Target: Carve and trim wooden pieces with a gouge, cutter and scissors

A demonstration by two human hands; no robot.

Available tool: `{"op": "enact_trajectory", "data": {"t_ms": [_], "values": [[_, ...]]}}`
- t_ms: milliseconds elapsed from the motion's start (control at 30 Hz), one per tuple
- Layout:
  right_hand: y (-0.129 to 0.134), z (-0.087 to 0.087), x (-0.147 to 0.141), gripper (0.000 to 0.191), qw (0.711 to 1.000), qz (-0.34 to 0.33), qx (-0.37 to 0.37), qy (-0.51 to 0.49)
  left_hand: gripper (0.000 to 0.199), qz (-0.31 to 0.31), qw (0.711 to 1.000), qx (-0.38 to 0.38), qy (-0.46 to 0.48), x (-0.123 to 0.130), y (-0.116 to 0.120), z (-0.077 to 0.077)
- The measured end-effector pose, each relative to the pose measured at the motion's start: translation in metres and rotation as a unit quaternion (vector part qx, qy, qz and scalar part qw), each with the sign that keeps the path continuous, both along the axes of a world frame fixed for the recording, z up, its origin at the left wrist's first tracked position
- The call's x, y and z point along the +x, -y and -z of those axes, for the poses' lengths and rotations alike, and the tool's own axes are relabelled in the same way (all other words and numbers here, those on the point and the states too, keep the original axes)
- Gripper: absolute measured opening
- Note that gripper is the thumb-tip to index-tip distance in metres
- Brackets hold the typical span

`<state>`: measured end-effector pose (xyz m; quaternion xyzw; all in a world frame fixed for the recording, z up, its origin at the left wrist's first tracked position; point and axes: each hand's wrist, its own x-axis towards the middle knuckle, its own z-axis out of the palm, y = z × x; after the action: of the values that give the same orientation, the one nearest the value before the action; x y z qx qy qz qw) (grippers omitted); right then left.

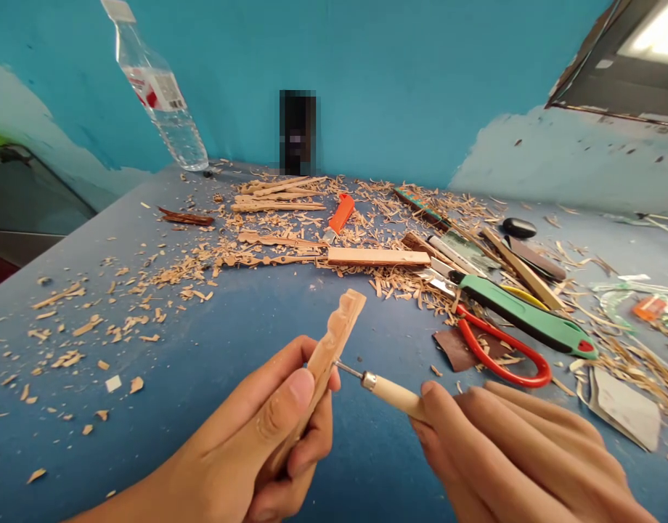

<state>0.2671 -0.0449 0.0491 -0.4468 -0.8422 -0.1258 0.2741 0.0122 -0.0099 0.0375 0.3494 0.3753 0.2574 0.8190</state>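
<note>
While L hand (241, 443) grips carved wood (337, 330) (wavy edge), R hand (508, 443) clasps tool (393, 396), tip at wood.

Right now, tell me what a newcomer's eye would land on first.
Probably the notched wooden strip in the left fingers, near the centre, with the thin metal tip of the wooden-handled tool in the right fingers at its edge. Next, the bright red loop handle and green handle, both lying on the right.
</note>
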Motion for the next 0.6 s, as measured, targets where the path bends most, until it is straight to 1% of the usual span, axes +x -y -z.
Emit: {"op": "enact_trajectory", "data": {"t_ms": [33, 67, 100, 133, 167, 200, 233, 267, 300, 333, 367, 400, 433, 467, 500, 533, 567, 600], "values": [[0.000, -0.001, 0.001, 0.023, 1.000, -0.011, -0.016, -0.005, 0.041, 0.008, 1.000, 0.011, -0.006, 0.003, -0.004, -0.004], [0.000, -0.001, 0.002, 0.019, 0.998, -0.024, -0.047, -0.023, 0.040, 0.014, 1.000, 0.024, -0.012, 0.006, -0.006, -0.008], [-0.002, -0.003, 0.002, 0.014, 0.993, -0.039, -0.093, -0.055, 0.040, 0.017, 0.999, 0.038, -0.018, 0.008, -0.007, -0.010], [-0.003, -0.004, 0.001, 0.013, 0.981, -0.052, -0.154, -0.102, 0.040, 0.019, 0.998, 0.052, -0.023, 0.010, -0.007, -0.012], [-0.006, -0.006, 0.000, 0.019, 0.959, -0.052, -0.228, -0.161, 0.040, 0.020, 0.997, 0.064, -0.027, 0.012, -0.007, -0.014], [-0.008, -0.008, -0.001, 0.028, 0.921, -0.045, -0.313, -0.226, 0.040, 0.020, 0.996, 0.075, -0.030, 0.012, -0.006, -0.015], [-0.009, -0.009, -0.003, 0.037, 0.865, -0.043, -0.407, -0.291, 0.040, 0.020, 0.996, 0.086, -0.032, 0.013, -0.005, -0.015], [-0.011, -0.010, -0.005, 0.046, 0.797, -0.045, -0.494, -0.345, 0.040, 0.019, 0.995, 0.096, -0.032, 0.012, -0.005, -0.016], [-0.012, -0.010, -0.006, 0.053, 0.733, -0.051, -0.561, -0.381, 0.039, 0.017, 0.993, 0.107, -0.035, 0.012, -0.005, -0.016], [-0.012, -0.009, -0.006, 0.058, 0.699, -0.051, -0.592, -0.398, 0.038, 0.015, 0.992, 0.121, -0.044, 0.011, -0.005, -0.016], [-0.012, -0.007, -0.005, 0.057, 0.708, -0.055, -0.586, -0.390, 0.036, 0.017, 0.990, 0.129, -0.058, 0.010, -0.005, -0.015], [-0.011, -0.004, -0.003, 0.052, 0.761, -0.062, -0.538, -0.357, 0.035, 0.023, 0.988, 0.131, -0.074, 0.009, -0.003, -0.015], [-0.010, -0.001, 0.000, 0.042, 0.839, -0.065, -0.448, -0.301, 0.034, 0.028, 0.987, 0.135, -0.086, 0.010, -0.001, -0.014], [-0.009, 0.001, 0.002, 0.030, 0.914, -0.066, -0.329, -0.229, 0.034, 0.027, 0.986, 0.135, -0.091, 0.011, 0.002, -0.014], [-0.008, 0.002, 0.003, 0.018, 0.963, -0.068, -0.210, -0.154, 0.034, 0.020, 0.987, 0.133, -0.087, 0.013, 0.006, -0.015], [-0.008, 0.001, 0.003, 0.019, 0.986, -0.068, -0.113, -0.097, 0.035, 0.007, 0.989, 0.126, -0.078, 0.016, 0.009, -0.017], [-0.007, -0.002, 0.002, 0.024, 0.994, -0.063, -0.056, -0.070, 0.035, -0.007, 0.990, 0.123, -0.071, 0.019, 0.011, -0.021], [-0.007, -0.007, -0.001, 0.021, 0.994, -0.052, -0.046, -0.084, 0.036, -0.025, 0.989, 0.130, -0.068, 0.021, 0.011, -0.027]]}}
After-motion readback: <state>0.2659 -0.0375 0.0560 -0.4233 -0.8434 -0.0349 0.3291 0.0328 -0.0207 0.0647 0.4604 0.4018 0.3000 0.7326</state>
